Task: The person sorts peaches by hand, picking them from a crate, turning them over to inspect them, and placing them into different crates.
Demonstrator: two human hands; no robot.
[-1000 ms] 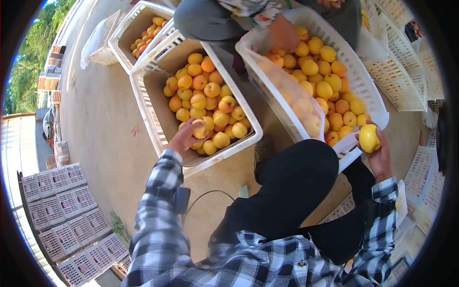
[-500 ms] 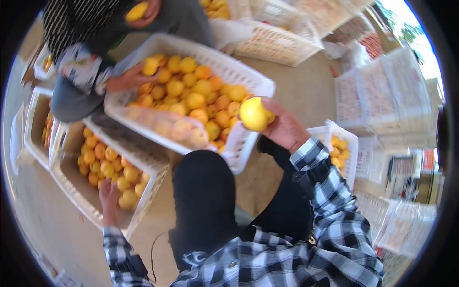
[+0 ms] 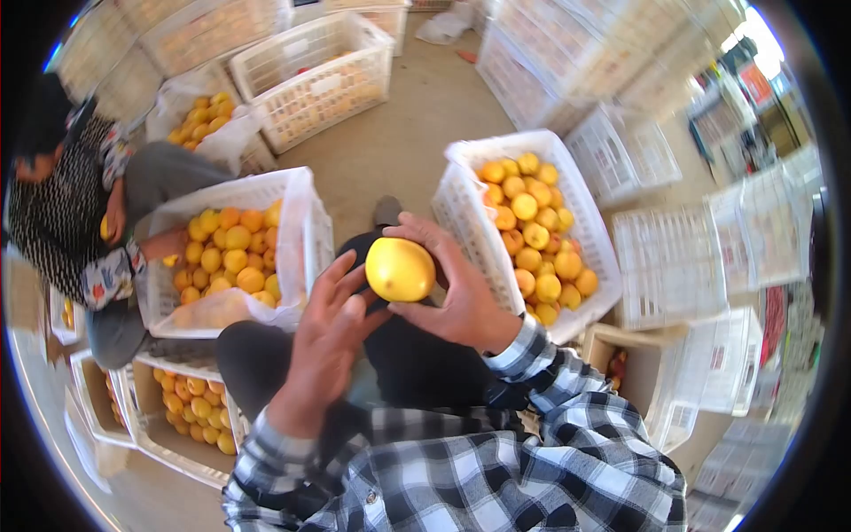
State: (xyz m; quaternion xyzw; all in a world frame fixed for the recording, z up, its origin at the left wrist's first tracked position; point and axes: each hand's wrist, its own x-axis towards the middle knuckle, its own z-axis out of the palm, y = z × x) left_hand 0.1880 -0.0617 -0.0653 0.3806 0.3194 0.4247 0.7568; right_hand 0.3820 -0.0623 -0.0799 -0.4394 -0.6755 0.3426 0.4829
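A yellow peach (image 3: 399, 269) with a smooth skin is held over my lap. My right hand (image 3: 461, 288) grips it from the right, thumb below and fingers above. Close at its left side is my left hand (image 3: 319, 346), fingers spread and the palm turned toward the fruit. To my right stands a white plastic crate (image 3: 576, 186) holding many yellow-orange peaches (image 3: 536, 235). Another lined white crate (image 3: 306, 213) of peaches is at my front left.
A person (image 3: 66, 195) sits at the left, one hand (image 3: 167, 243) among the peaches of the front-left crate. A wooden-sided crate of peaches (image 3: 197, 410) lies lower left. Stacked white crates (image 3: 558, 62) and a basket (image 3: 319, 97) stand beyond, on a concrete floor (image 3: 403, 137).
My view has swung to the right, bringing the right-hand crate fully in. My left hand has left the lower-left crate and come up beside the peach. My right hand still holds a peach.
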